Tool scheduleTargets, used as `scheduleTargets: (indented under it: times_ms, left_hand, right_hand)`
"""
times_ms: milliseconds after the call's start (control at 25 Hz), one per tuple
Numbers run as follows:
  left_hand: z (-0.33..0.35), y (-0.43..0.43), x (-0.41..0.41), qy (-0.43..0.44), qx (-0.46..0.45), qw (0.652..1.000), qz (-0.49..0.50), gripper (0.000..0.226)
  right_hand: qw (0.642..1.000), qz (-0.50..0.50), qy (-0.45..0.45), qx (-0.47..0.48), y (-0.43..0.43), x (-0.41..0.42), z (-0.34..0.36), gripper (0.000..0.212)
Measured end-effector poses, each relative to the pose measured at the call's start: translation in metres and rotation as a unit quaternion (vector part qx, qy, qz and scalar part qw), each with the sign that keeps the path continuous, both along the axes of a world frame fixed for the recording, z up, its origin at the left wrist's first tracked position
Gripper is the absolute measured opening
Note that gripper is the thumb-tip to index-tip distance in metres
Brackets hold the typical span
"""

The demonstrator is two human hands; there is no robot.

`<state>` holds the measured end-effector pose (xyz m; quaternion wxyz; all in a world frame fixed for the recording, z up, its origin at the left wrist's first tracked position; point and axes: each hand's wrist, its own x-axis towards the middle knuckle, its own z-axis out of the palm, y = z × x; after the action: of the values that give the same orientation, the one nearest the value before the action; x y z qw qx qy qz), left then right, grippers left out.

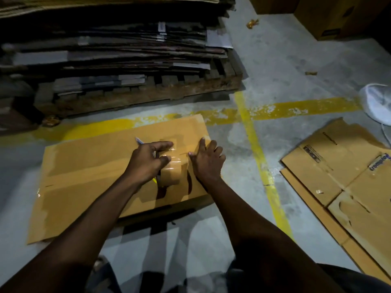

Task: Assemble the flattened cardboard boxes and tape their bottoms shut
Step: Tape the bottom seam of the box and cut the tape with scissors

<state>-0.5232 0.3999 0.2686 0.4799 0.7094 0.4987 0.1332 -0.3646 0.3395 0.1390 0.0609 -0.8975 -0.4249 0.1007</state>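
A brown cardboard box (84, 172) lies on the concrete floor in front of me, its broad face up, with strips of clear tape along the flap seam. My left hand (148, 161) grips a roll of brown packing tape (171, 175) on the box, and a thin pen-like tool (139, 141) sticks out behind its fingers. A shiny stretch of tape (176, 153) runs from the roll toward my right hand (208, 163), which presses flat on the box near its right edge, fingers spread.
A wooden pallet (148, 89) stacked with flattened cardboard stands just beyond the box. Another flattened printed box (338, 176) lies on the floor at the right. Yellow floor lines (258, 153) cross between them. A white bag (378, 104) sits at the far right, more boxes at top right.
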Motion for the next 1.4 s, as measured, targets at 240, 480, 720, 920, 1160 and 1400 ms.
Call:
scheduleTargets:
  times_ms: [240, 480, 720, 920, 1160, 1400]
  left_hand:
    - [-0.022, 0.007, 0.045, -0.122, -0.143, 0.98, 0.058, 0.036]
    - [-0.036, 0.06, 0.152, -0.162, -0.187, 0.969, 0.005, 0.035]
    - [-0.061, 0.14, 0.183, -0.04, -0.122, 0.991, -0.04, 0.039]
    - [-0.115, 0.176, 0.178, 0.065, -0.135, 0.971, -0.187, 0.063]
    - [-0.13, 0.189, 0.182, 0.061, -0.151, 0.954, -0.252, 0.059]
    - [-0.126, 0.193, 0.178, 0.178, -0.146, 0.927, -0.295, 0.018]
  right_hand:
    - [0.934, -0.001, 0.306, 0.186, -0.014, 0.055, 0.018, 0.04]
    - [0.793, -0.031, 0.473, 0.384, -0.004, 0.087, 0.015, 0.022]
    - [0.804, -0.118, 0.4, 0.423, 0.022, 0.102, 0.014, 0.035]
    - [0.774, -0.185, 0.405, 0.449, 0.027, 0.085, 0.008, 0.04]
    - [0.789, -0.175, 0.37, 0.458, 0.027, 0.08, 0.012, 0.035]
    - [0.801, -0.164, 0.355, 0.453, 0.026, 0.08, 0.013, 0.035]
